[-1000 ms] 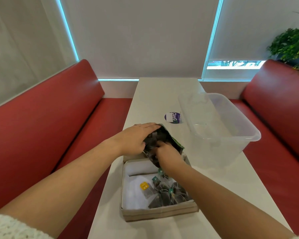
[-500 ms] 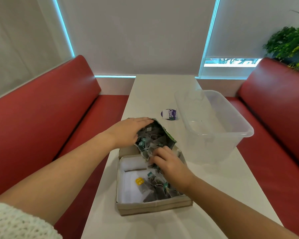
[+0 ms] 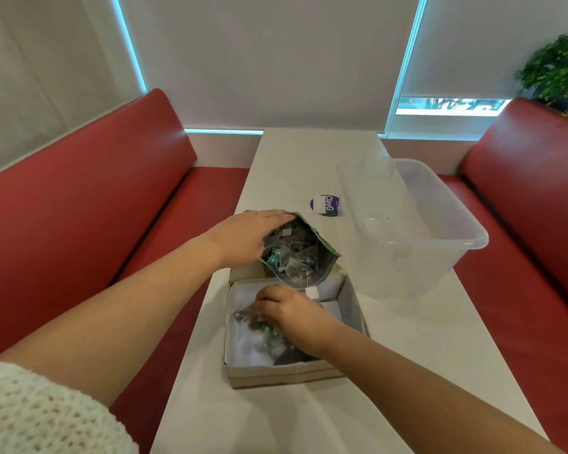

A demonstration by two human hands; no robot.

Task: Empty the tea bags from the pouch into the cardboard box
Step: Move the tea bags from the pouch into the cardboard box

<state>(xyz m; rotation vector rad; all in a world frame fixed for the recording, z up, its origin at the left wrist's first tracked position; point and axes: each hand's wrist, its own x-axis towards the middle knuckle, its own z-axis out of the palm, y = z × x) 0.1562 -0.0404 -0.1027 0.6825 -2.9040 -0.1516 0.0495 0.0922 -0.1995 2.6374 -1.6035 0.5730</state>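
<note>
A green foil pouch (image 3: 322,249) lies tilted at the far edge of the cardboard box (image 3: 276,373), its mouth open toward me and full of dark tea bags (image 3: 292,257) with teal tags. My left hand (image 3: 246,239) grips the pouch by its left side and top. My right hand (image 3: 287,314) is down inside the box, its fingers curled over a clump of tea bags (image 3: 259,322) on the white lining. More tea bags lie under my right wrist.
A clear plastic tub (image 3: 413,224) stands on the white table (image 3: 423,371) to the right of the box. A round purple sticker (image 3: 325,204) lies beyond the pouch. Red bench seats (image 3: 79,224) flank the table on both sides.
My right hand has come out of the pouch mouth and moved down and toward me into the box with tea bags. My left hand has kept its hold on the pouch.
</note>
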